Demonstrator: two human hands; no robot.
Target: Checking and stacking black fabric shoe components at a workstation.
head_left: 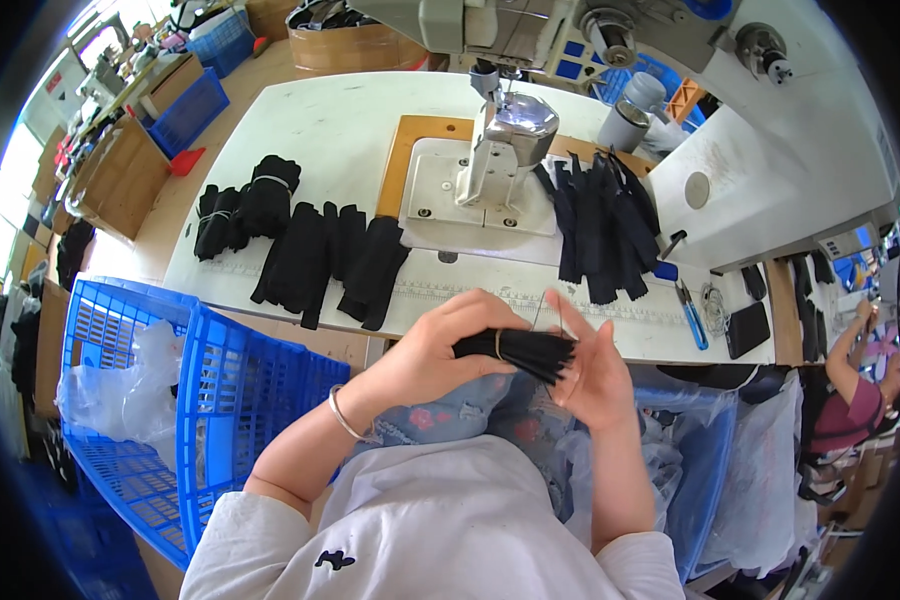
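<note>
Bundle of black strips, just one, was up off the table, near its front edge. One left hand was curled tight around it. One right hand was mostly open by the loose ends. Two tied black rolls lay on the pale table, with one sewing machine. One big blue basket stood left on the tan floor.

No legible txt/nos.; ruler strip on white table w/ marks too tiny
</note>
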